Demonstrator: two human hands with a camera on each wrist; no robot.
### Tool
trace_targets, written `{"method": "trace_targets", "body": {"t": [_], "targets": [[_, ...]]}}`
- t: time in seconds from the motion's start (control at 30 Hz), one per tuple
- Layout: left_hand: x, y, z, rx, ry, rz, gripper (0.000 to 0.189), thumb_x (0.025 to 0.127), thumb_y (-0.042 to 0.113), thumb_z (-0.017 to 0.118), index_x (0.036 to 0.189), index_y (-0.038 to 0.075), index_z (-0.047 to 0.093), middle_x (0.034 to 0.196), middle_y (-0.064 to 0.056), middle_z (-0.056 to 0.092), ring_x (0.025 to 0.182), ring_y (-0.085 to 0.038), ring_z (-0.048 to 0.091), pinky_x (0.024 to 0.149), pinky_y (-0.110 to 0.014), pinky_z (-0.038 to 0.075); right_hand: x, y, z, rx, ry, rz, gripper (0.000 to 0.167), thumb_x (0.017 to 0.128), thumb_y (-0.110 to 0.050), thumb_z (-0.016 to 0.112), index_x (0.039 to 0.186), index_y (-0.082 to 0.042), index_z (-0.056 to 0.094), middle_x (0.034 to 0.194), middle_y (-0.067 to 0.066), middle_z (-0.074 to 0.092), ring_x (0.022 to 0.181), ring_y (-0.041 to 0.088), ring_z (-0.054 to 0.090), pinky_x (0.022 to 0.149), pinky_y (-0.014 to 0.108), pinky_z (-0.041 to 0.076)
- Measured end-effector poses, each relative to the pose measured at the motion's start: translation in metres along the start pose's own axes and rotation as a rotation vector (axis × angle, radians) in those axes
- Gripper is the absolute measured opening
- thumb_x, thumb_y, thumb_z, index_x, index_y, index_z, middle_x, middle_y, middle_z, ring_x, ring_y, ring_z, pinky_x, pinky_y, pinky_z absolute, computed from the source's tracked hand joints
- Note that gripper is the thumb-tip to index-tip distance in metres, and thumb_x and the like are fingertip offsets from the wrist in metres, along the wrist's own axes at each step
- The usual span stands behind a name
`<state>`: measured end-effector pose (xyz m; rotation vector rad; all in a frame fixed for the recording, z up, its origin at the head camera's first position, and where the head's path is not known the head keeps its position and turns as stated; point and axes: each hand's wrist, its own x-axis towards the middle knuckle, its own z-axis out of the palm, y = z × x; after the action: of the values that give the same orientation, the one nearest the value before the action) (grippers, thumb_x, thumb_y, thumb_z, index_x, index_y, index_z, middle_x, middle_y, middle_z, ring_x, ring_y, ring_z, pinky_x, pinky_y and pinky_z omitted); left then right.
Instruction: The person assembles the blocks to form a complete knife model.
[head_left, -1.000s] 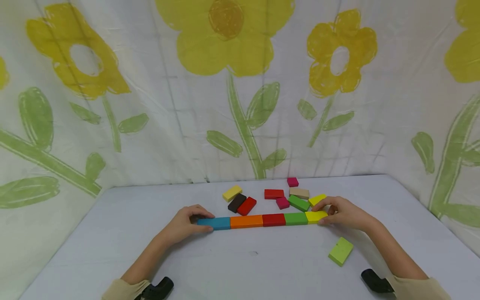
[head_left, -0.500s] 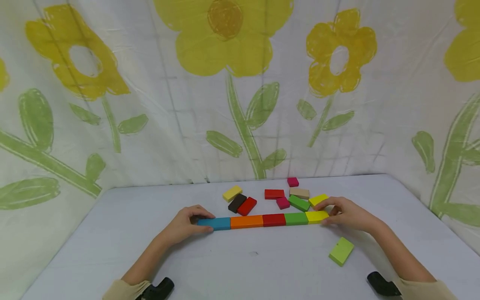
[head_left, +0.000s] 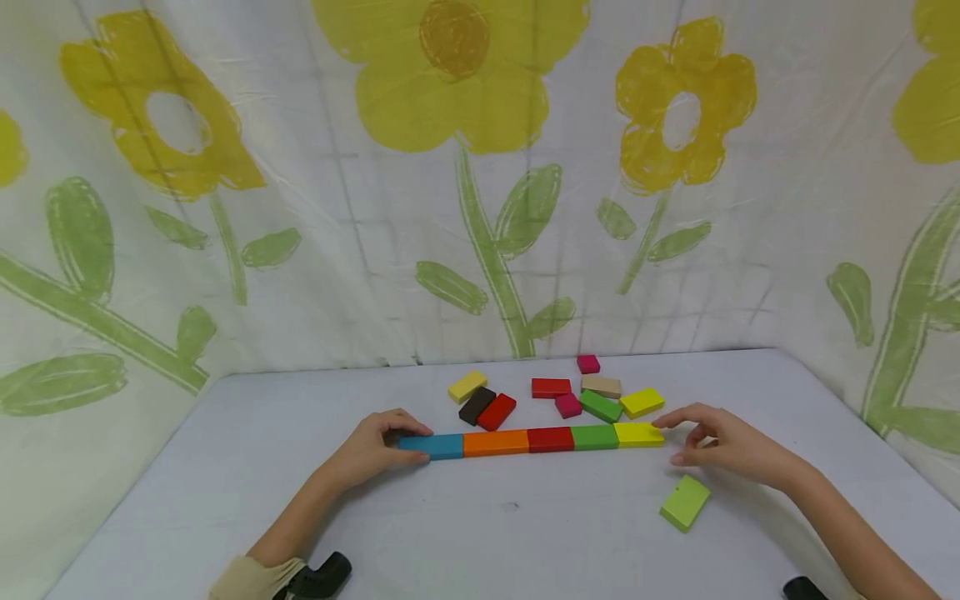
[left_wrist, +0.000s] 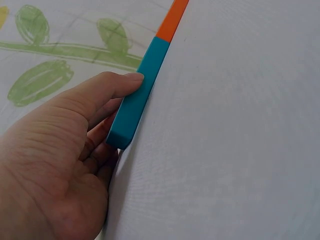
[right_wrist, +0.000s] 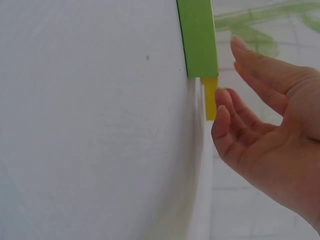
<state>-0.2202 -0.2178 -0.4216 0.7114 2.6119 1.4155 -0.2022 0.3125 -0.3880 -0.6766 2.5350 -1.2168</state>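
Note:
A straight row of flat blocks lies on the white table: a blue block (head_left: 431, 447), an orange block (head_left: 496, 443), a dark red block (head_left: 551, 440), a green block (head_left: 595, 437) and a yellow block (head_left: 639, 434). My left hand (head_left: 373, 450) pinches the blue block's outer end between thumb and fingers, as the left wrist view also shows on that blue block (left_wrist: 140, 95). Just off the row's right end is my right hand (head_left: 731, 446), fingers loosely bent around nothing. A loose lime green block (head_left: 685, 503) lies nearer the front, below that hand.
Behind the row are scattered blocks: a pale yellow block (head_left: 467, 387), a dark brown block (head_left: 477, 406), a red block (head_left: 497, 412), another red block (head_left: 551, 388), a beige block (head_left: 601, 386) and a second yellow block (head_left: 642, 402). A flower-printed curtain (head_left: 360, 275) hangs beyond the table (head_left: 450, 533).
My right hand has let go of the row's yellow block and drawn away to the right, its fingers spreading. The left hand and the row have stayed in place.

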Motion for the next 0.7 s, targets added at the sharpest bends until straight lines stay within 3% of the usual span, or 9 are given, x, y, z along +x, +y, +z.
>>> {"method": "trace_targets", "body": {"t": [0.13,0.33,0.53,0.7], "targets": [[0.000,0.000,0.000,-0.003,-0.002,-0.001,0.029,0.089,0.018,0.086,0.115,0.008,0.080,0.112,-0.006,0.073,0.105,-0.018,0.060,0.089,-0.026,0.049,-0.008,0.003,0.000,0.018,-0.043,-0.047,0.043,0.097,-0.010,0.075,0.135,0.006,0.062,0.131,0.024,0.065,0.090,0.009,0.063,0.077,0.023,0.056],[0.001,0.000,0.000,0.006,-0.002,0.009,0.027,0.089,0.018,0.085,0.114,0.008,0.080,0.111,-0.006,0.073,0.104,-0.017,0.060,0.089,-0.026,0.049,-0.013,0.006,-0.001,0.099,-0.188,-0.087,0.030,0.100,-0.008,0.072,0.129,0.000,0.068,0.121,0.002,0.070,0.088,0.015,0.062,0.075,0.024,0.052],[0.001,-0.002,0.000,0.015,0.001,0.012,0.027,0.089,0.018,0.085,0.114,0.008,0.080,0.111,-0.006,0.073,0.104,-0.016,0.060,0.089,-0.025,0.049,-0.014,0.010,-0.001,0.162,-0.295,-0.107,0.030,0.094,-0.003,0.076,0.124,0.000,0.070,0.119,-0.001,0.073,0.089,0.018,0.056,0.069,0.024,0.045],[0.001,-0.002,0.000,0.013,0.001,0.003,0.028,0.089,0.019,0.086,0.114,0.009,0.080,0.111,-0.005,0.073,0.104,-0.016,0.059,0.088,-0.025,0.049,-0.015,0.011,-0.003,0.179,-0.337,-0.103,0.031,0.092,-0.004,0.079,0.122,-0.002,0.071,0.115,-0.002,0.073,0.086,0.019,0.054,0.066,0.024,0.042]]}}
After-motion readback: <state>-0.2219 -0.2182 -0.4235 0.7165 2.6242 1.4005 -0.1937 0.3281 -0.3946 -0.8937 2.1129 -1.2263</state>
